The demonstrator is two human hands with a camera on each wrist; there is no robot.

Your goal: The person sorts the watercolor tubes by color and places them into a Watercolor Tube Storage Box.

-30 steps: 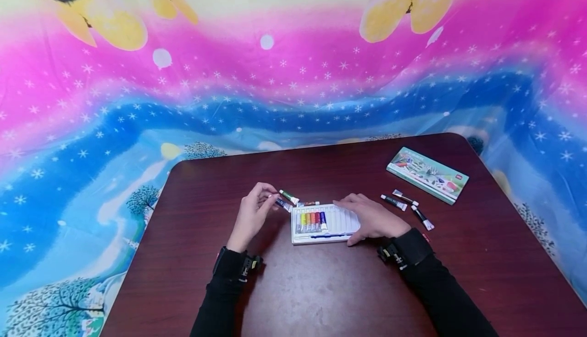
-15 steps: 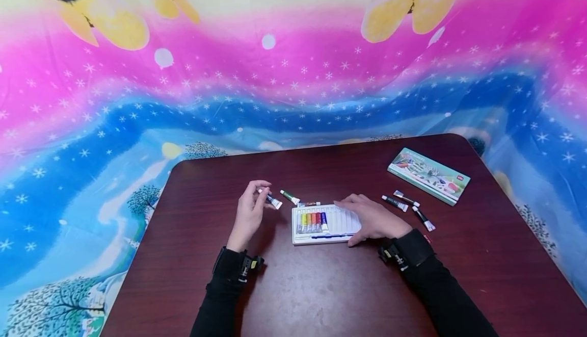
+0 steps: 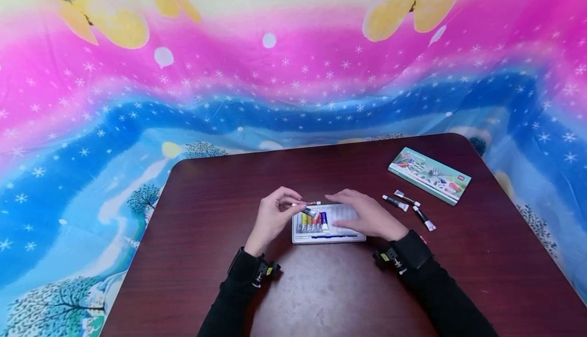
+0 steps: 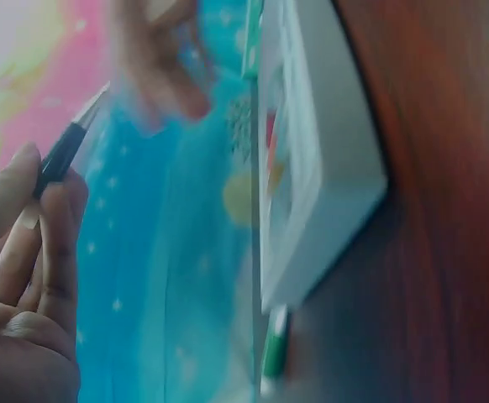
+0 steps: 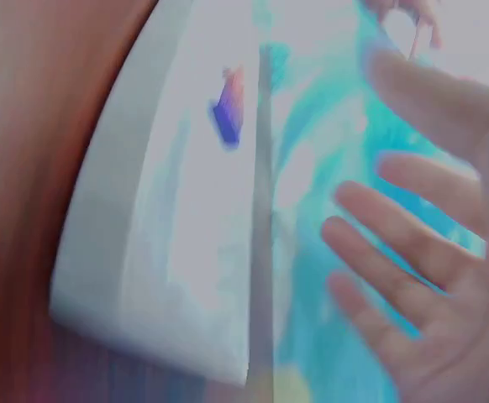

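My left hand (image 3: pixel 270 222) pinches a dark paint tube (image 3: pixel 309 210) between thumb and fingers, above the left part of a white plastic tray (image 3: pixel 299 240). Seen from the left wrist, the tube (image 4: pixel 62 154) is black with a silver end. Several coloured paint tubes lie side by side in the tray, a blue tube (image 3: pixel 324 222) the last on the right. A blue-handled paintbrush (image 3: pixel 332 236) lies along the tray's near side. Over the tray's right half hovers my right hand (image 3: pixel 373 217); its fingers are spread and hold nothing in the right wrist view.
Behind the tray lies another tube (image 3: pixel 315 203). A green tube (image 4: pixel 275 353) rests by the tray in the left wrist view. To the right are a black tube (image 3: pixel 422 218), a dark tube (image 3: pixel 395 203), a third tube (image 3: pixel 406 197) and a flat illustrated box (image 3: pixel 428 175).
My left hand drew the dark tube leftward away from the tray, then brought it right, over the tray. My right hand has let go of the tray's right end and lifted slightly.
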